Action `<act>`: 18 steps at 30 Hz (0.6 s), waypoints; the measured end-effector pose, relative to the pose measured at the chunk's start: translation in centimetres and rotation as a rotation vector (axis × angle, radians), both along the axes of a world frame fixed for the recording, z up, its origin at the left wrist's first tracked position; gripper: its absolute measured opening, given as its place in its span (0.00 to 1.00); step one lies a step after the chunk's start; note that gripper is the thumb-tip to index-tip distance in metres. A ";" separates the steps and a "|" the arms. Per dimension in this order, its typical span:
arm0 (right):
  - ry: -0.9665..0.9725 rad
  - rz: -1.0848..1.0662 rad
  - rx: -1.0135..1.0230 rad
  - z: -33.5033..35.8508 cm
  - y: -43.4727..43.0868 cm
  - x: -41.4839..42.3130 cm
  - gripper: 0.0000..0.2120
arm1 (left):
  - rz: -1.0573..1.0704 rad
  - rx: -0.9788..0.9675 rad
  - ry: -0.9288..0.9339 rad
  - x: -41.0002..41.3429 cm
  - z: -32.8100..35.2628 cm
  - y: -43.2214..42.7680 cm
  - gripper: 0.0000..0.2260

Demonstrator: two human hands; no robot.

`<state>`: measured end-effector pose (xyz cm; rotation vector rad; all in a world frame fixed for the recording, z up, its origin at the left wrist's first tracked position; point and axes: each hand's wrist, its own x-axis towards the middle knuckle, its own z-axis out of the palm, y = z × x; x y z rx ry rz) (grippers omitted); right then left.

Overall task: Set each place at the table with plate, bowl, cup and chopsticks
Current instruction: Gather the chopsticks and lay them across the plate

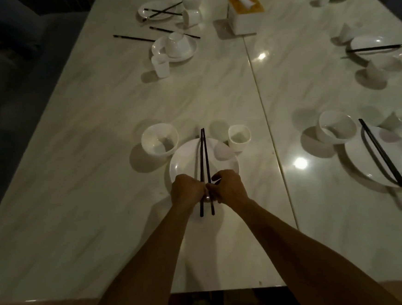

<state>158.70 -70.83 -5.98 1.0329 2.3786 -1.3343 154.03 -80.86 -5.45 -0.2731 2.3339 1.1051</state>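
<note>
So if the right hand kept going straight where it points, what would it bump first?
The right hand pinches the chopsticks; beyond them, across the plate, probably the bowl, though depth is unclear.

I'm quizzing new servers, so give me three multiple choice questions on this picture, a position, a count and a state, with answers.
1. Where is the bowl at the nearest place? A. Beyond the plate, to its left. B. On the plate. C. Under the plate.
2. How many chopsticks stretch across that plate? A. One. B. Two. C. Four.
3. What are the left hand and right hand doing? A. Lying flat. B. Lifting the bowl. C. Pinching the chopsticks.
Answers: A, off the plate's far-left rim; B, two sticks side by side; C, both grip them.
</note>
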 end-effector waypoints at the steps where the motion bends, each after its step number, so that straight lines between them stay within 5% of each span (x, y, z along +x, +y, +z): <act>1: -0.004 -0.005 -0.005 -0.2 -0.1 0.1 0.18 | -0.027 -0.020 0.032 0.3 -0.1 -0.1 0.06; 9: 0.012 0.017 -0.094 0.2 -0.1 0.0 0.22 | -0.180 -0.166 0.155 0.6 0.3 -0.5 0.07; 18: 0.073 0.043 -0.098 -0.5 -0.9 0.0 0.24 | -0.206 -0.101 0.203 0.8 -0.7 -1.3 0.08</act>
